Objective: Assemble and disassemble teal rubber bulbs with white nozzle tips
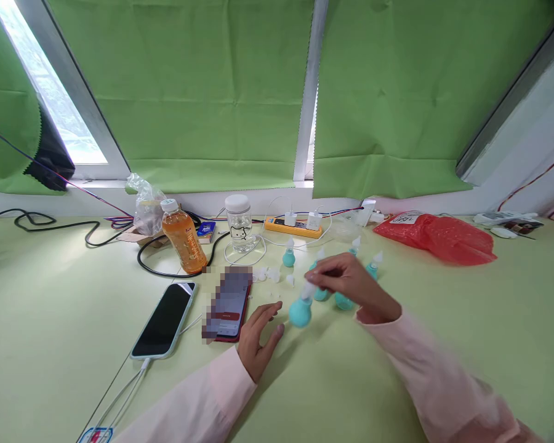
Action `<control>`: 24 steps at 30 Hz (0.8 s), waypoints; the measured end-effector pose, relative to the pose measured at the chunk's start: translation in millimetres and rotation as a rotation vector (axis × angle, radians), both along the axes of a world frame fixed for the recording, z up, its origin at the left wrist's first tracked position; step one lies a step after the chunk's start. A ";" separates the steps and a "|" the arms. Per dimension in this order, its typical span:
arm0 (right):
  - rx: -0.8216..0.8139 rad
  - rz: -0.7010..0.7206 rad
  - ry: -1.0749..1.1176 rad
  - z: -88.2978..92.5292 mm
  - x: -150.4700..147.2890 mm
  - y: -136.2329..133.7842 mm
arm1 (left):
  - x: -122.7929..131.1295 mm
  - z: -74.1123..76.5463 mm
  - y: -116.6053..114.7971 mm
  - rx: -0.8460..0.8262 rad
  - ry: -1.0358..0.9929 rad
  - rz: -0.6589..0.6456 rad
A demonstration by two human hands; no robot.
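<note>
Pinched by its pale, translucent tip, a turquoise rubber bulb with a nozzle (pixel 300 312) hangs tilted from my right hand (pixel 339 278). Just to its left, my left hand (pixel 260 339) is open, thumb and fingers apart, with nothing in it. Behind and under my right hand stand several similar turquoise bulbs, partly hidden; one bulb (pixel 289 257) is upright farther back, and another bulb (pixel 374 266) is at the right. Small clear plastic pieces (pixel 272 275) lie scattered beyond my left hand.
Left of my hands lie a phone in a red case (pixel 231 304) and a charging phone (pixel 165 320). Farther back stand an orange drink bottle (pixel 184 237), a clear jar (pixel 239 224) and a yellow power strip (pixel 300 229). A red plastic bag (pixel 436 238) lies at right; cables cross the table.
</note>
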State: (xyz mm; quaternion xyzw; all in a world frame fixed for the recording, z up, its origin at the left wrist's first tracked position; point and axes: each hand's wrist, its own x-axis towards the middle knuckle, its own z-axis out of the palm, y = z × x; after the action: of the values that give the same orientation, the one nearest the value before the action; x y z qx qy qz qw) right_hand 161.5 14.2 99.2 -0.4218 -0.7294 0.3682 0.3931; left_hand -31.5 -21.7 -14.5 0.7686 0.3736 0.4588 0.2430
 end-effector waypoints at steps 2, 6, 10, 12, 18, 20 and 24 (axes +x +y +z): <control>0.159 -0.177 0.073 13.2 20.2 2.9 | -0.3 -0.2 -0.1 0.002 0.024 0.005; 0.539 -0.593 0.108 17.0 58.0 21.3 | 0.6 -1.6 -1.1 0.052 0.091 0.015; 0.690 -0.730 -0.249 -4.2 75.9 52.1 | 2.2 -4.0 -1.5 0.089 0.131 0.013; 0.641 -0.712 -0.433 -16.9 77.0 66.3 | 2.4 -4.8 -0.6 0.104 0.141 0.006; 0.372 -0.676 -0.720 -41.9 76.3 89.0 | 2.0 -6.4 2.0 0.122 0.155 0.009; 0.329 -0.663 -0.751 -46.5 78.2 91.7 | 1.8 -6.8 1.8 0.124 0.167 0.015; 0.240 -0.665 -0.807 -53.3 81.6 96.3 | 1.6 -6.3 2.3 0.129 0.217 0.036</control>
State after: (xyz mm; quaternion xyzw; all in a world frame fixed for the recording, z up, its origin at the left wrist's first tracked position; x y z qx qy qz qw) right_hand 243.1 110.5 45.9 -0.6900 -0.6867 -0.0536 0.2224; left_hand -29.9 -19.5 -20.8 0.8208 0.3814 0.4005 0.1431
